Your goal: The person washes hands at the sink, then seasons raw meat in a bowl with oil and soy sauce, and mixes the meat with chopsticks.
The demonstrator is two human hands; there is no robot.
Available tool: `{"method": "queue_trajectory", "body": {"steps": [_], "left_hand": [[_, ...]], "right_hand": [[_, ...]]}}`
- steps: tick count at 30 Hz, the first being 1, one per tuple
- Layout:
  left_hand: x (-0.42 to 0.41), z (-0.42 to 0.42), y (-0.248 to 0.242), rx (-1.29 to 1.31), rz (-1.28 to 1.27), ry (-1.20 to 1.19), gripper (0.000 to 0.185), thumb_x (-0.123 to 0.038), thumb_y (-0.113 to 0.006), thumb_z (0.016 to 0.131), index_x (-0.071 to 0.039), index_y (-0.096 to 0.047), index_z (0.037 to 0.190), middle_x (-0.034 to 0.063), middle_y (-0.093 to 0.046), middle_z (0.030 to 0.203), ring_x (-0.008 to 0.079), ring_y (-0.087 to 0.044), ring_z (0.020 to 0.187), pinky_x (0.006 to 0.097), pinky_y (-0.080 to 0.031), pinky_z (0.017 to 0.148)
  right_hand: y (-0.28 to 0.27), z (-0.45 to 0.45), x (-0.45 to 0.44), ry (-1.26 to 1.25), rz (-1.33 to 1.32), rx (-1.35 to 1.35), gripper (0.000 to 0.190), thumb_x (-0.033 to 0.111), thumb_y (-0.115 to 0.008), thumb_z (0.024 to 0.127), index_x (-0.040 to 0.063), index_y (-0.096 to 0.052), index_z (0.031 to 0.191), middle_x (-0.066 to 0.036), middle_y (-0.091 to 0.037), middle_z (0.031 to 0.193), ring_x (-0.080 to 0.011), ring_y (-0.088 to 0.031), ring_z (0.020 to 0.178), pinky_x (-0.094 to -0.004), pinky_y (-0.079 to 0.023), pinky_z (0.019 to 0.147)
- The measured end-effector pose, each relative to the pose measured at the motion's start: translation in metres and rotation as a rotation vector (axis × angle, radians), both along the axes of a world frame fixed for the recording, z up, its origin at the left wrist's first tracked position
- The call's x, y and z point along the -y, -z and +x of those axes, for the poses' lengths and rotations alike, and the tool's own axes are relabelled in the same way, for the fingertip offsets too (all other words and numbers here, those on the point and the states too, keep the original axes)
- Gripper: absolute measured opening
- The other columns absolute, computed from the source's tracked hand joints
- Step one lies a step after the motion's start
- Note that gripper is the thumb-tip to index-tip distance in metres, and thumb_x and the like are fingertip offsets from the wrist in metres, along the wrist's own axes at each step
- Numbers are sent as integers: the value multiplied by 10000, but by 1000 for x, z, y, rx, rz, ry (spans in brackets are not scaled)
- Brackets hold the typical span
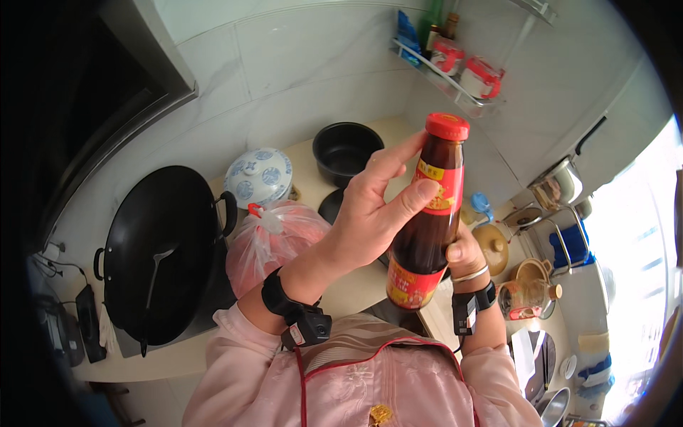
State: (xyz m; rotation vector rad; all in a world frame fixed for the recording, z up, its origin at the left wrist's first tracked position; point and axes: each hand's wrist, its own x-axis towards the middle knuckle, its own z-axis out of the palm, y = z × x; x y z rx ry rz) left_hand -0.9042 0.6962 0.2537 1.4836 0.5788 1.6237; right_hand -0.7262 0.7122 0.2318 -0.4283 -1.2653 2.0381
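Observation:
Both of my hands hold a glass sauce bottle [427, 235] with dark brown contents, red and gold labels and a red cap. It is tilted, its cap towards the wall. My left hand [381, 200] grips the upper part, with the thumb lying over the neck label. My right hand [465, 252] holds the lower side, its fingers partly hidden behind the glass. The cap is on the bottle. Beyond my left forearm lies a tied pink-and-clear plastic bag [275, 237] on the counter.
At left a large black wok [160, 240] holds a metal ladle [155, 272]. Behind the bag stand a blue-and-white lidded pot [261, 176] and a black pot [347, 152]. A wall rack [453, 85] carries jars and bottles. To the right are a brown lid [491, 248] and a glass jar [520, 299].

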Motion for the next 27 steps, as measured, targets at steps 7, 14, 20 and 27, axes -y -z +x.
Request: {"method": "queue_trajectory", "body": {"steps": [7,14,20,27], "left_hand": [[6,-52,14,57,-3,-195,491,-73,-534,953,-58,-397,1424,78,-454,1429,168,-417,1308,325,-319,1046],[13,-87,30,403,-317,9,528,-74,-471,922,-59,-360,1439,160,-507,1361,246,-534,1180,381,-416,985],[16,-84,76,296,-562,-26,425,-43,-512,922,-35,-452,1343,133,-615,1184,199,-606,1041,320,-472,915],[30,-96,114,-35,-865,151,421,-16,-545,899,-39,-479,1314,91,-624,1141,171,-590,1063,331,-461,946]], "right_hand": [[-16,-26,-74,95,361,305,909,293,-854,578,9,-438,1335,-73,-579,1168,-182,-551,1068,-318,-416,969],[-23,-41,-176,505,784,523,735,243,-823,662,-10,-461,1249,-111,-603,1079,-181,-589,947,-334,-481,865],[39,-46,-274,718,848,683,828,298,-854,629,-11,-427,1267,-157,-591,1098,-236,-586,1005,-361,-476,893],[127,-41,-355,824,590,706,872,319,-849,616,-19,-396,1280,-188,-583,1136,-276,-594,1030,-378,-477,905]]}}
